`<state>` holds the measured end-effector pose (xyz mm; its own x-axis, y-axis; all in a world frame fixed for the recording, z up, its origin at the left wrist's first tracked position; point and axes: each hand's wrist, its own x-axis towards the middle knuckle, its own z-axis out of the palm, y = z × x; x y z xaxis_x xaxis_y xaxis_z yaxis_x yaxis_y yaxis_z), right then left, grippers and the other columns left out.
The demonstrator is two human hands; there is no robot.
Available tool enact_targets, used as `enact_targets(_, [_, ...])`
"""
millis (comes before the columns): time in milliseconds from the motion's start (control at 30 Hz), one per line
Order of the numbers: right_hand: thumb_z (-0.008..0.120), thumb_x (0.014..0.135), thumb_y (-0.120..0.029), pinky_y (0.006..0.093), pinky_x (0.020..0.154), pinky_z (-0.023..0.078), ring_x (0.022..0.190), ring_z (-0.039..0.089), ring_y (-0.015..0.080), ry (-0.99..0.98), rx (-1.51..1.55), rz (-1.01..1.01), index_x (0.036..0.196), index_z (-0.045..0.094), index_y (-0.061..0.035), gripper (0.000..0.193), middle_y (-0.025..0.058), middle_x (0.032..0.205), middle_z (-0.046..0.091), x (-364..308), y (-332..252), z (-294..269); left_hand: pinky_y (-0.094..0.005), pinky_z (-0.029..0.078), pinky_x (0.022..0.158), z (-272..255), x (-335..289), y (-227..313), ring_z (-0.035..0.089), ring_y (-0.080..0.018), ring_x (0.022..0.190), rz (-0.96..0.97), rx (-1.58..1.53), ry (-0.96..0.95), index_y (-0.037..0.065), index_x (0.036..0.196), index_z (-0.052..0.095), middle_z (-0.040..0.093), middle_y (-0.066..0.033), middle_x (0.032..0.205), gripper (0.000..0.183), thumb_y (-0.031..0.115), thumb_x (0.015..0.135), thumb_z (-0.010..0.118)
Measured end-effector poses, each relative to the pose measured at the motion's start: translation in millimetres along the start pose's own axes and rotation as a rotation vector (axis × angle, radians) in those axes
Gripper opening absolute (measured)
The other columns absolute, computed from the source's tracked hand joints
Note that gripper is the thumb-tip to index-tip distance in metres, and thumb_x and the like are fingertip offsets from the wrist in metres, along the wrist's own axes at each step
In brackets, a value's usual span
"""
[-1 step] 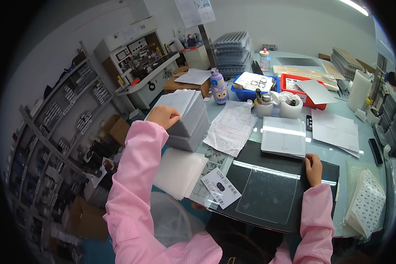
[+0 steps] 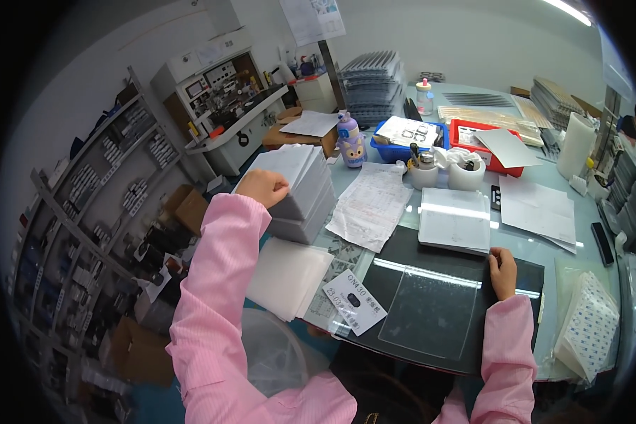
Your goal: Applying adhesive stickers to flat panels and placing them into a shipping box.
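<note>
My left hand [image 2: 263,186] is at the top near edge of a tall stack of pale sheets [image 2: 309,196], its fingers curled in and closed. Whether a sheet is pinched there I cannot see. At the right, my right hand [image 2: 502,274] has its fingers bent together by the near right corner of a lower stack of whitish sheets [image 2: 454,218]. Anything between those fingers is hidden. Between my forearms, a clear rectangular sheet [image 2: 431,311] lies flat on a black mat [image 2: 387,277]. A printed white card [image 2: 355,302] overlaps the mat's left side.
Translucent sheets [image 2: 286,279] lie at the table's left edge, above a clear bin [image 2: 272,353]. Farther back are a wrinkled paper [image 2: 371,201], a purple bottle [image 2: 351,141], a blue tray [image 2: 396,150] and a red tray [image 2: 516,170]. A wrapped pack [image 2: 590,325] lies far right.
</note>
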<state>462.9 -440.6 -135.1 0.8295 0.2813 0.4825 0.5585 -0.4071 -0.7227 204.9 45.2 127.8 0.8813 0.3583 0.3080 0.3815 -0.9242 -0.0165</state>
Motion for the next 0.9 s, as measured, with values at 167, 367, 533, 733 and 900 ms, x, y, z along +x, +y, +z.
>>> enact_targets(167, [0.063,0.087,-0.003,0.0374,0.075,0.050,0.079,0.063,0.0293,0.008,-0.025,-0.032,0.102,0.066,0.0008,0.016,0.0156,0.092,0.066,-8.7,1.5,-7.4,-0.0395,0.056,0.078,14.9,4.3,11.5,0.071,-0.0262,0.077,0.129,0.254,0.101,0.012,0.095,0.075,0.073,-0.0124,0.080,0.016,0.015,0.083,0.065])
enact_targets(367, [0.062,0.086,-0.003,0.0377,0.074,0.051,0.079,0.064,0.0299,0.008,-0.039,-0.055,0.100,0.066,0.0006,0.015,0.0157,0.092,0.066,-15.0,-4.2,-10.0,-0.0373,0.056,0.061,19.0,4.5,-10.2,0.068,-0.0264,0.067,0.289,0.373,0.464,0.012,0.098,0.068,0.068,-0.0084,0.071,0.020,0.011,0.078,0.066])
enact_targets(533, [0.060,0.089,-0.003,0.0369,0.074,0.051,0.080,0.065,0.0298,0.043,-0.011,-0.009,0.100,0.066,0.0007,0.013,0.0158,0.092,0.066,-22.0,-19.4,-17.5,-0.0387,0.054,0.058,1.2,-18.9,19.9,0.066,-0.0301,0.061,0.464,0.127,0.684,0.010,0.095,0.069,0.067,-0.0105,0.072,0.023,0.002,0.074,0.069])
enact_targets(733, [0.059,0.091,-0.001,0.0316,0.072,0.051,0.077,0.064,0.0232,0.063,-0.021,-0.019,0.101,0.067,0.0013,0.013,0.0134,0.091,0.068,-25.3,-25.1,-19.0,-0.0393,0.053,0.085,25.6,-44.5,29.0,0.068,-0.0316,0.096,0.457,0.112,0.443,0.011,0.121,0.066,0.071,-0.0124,0.102,0.048,0.010,0.074,0.076])
enact_targets(900, [0.059,0.094,-0.004,0.0287,0.067,0.049,0.072,0.062,0.0184,0.064,0.066,0.022,0.099,0.068,0.0006,0.011,0.0098,0.086,0.068,-30.5,-42.6,-19.8,-0.0410,0.051,0.093,40.9,-45.9,37.8,0.066,-0.0331,0.108,0.402,-0.043,0.570,0.009,0.115,0.070,0.070,-0.0110,0.116,0.045,-0.011,0.078,0.054])
